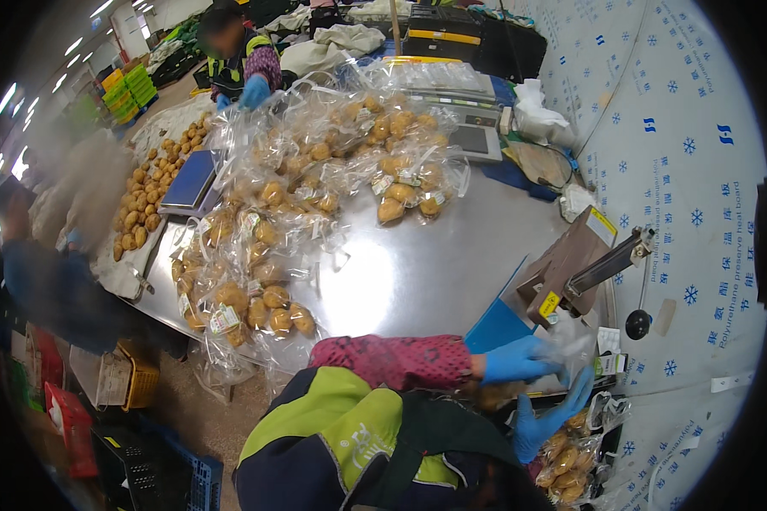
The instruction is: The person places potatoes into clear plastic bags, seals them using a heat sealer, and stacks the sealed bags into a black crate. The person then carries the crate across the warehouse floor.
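My left hand, in a blue glove, reaches across to the right. Its fingers are closed on the gathered top of a clear plastic bag, slightly blurred. Just below it is my right hand, also blue-gloved, with thumb and fingers apart near the bag's edge. Part of the bag is hidden behind my arm and hands. Beyond my hands stands a brown bench machine with a metal lever arm, a black ball knob and a blue plate. Bagged potatoes lie beside my right hand.
Many clear bags of potatoes cover the left and far side of the steel table. Scales and loose potatoes are farther left. Two co-workers stand across and at left. A printed panel wall bounds the right.
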Tool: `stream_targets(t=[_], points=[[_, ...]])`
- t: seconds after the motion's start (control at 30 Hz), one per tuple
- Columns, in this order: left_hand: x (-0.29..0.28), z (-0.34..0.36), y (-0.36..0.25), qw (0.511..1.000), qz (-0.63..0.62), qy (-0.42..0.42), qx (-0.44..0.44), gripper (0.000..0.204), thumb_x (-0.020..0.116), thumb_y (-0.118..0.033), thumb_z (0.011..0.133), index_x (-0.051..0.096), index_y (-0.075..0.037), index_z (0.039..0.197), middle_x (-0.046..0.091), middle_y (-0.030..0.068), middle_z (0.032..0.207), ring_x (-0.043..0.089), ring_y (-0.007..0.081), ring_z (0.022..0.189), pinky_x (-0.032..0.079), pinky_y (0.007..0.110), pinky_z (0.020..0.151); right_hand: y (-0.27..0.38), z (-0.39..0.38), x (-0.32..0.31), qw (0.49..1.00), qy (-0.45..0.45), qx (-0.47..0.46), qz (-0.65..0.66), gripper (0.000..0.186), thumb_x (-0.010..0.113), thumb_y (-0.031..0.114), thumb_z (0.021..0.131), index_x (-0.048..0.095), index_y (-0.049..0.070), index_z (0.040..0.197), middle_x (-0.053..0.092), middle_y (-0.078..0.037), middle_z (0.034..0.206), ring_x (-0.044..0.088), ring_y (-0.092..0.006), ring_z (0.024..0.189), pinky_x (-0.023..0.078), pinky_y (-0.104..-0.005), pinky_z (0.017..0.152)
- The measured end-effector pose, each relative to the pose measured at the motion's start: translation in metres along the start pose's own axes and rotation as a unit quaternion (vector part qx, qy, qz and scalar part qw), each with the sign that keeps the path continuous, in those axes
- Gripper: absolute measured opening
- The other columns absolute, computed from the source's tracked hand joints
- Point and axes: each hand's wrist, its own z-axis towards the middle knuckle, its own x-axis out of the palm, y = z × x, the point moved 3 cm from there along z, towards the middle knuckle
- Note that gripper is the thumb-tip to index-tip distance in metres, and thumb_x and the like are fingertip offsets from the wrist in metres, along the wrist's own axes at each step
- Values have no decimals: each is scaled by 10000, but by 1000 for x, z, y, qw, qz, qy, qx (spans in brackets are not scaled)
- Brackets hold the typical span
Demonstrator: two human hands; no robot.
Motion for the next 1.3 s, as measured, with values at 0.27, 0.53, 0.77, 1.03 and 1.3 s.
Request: stream_targets(t=[0.27, 0.53, 0.77, 1.03, 1.3], points=[[-4, 103, -32, 725, 625, 17, 287, 196, 672, -117, 646, 630, -26, 814, 596, 136, 853, 601, 317, 810, 481, 398, 703, -77, 13, 18, 948, -55, 217, 226, 418, 582, 141, 905, 503, -82, 1250, 531, -152, 1260, 529, -214, 1104, 405, -325, 959], [-48, 65, -30, 763, 543, -233, 262, 138, 694, -146, 641, 682, -117, 775, 600, 110, 830, 592, 316, 787, 471, 407, 663, -17, 127, -25, 708, -92, 467, 522, 628, 414, 560, 922, 541, 39, 1250, 606, -79, 924, 557, -205, 740, 480, -339, 680], [-93, 31, 25, 857, 247, -384, 239, 398, 675, -144, 834, 503, -5, 1165, 561, 93, 1090, 549, 164, 971, 478, 293, 817, 3, 115, 19, 647, 194, 211, 706, 247, 551, 255, 878, 604, 14, 895, 594, -62, 694, 554, -147, 560, 457, -258, 526], [-33, 63, -41, 667, 651, -300, 201, 375, 783, -66, 640, 592, -10, 958, 592, 68, 886, 565, 238, 888, 456, 333, 776, -70, -62, 45, 652, 255, 386, 601, 201, 619, 179, 784, 652, -17, 750, 628, -110, 654, 573, -137, 529, 437, -253, 486], [-25, 71, -15, 939, 175, -258, 144, 141, 622, 48, 794, 592, -5, 921, 595, 79, 886, 594, 200, 858, 503, 359, 842, -52, 3, -65, 983, -171, 65, 27, 224, 599, 173, 881, 646, 58, 1067, 619, -64, 841, 585, -226, 792, 461, -355, 754]])
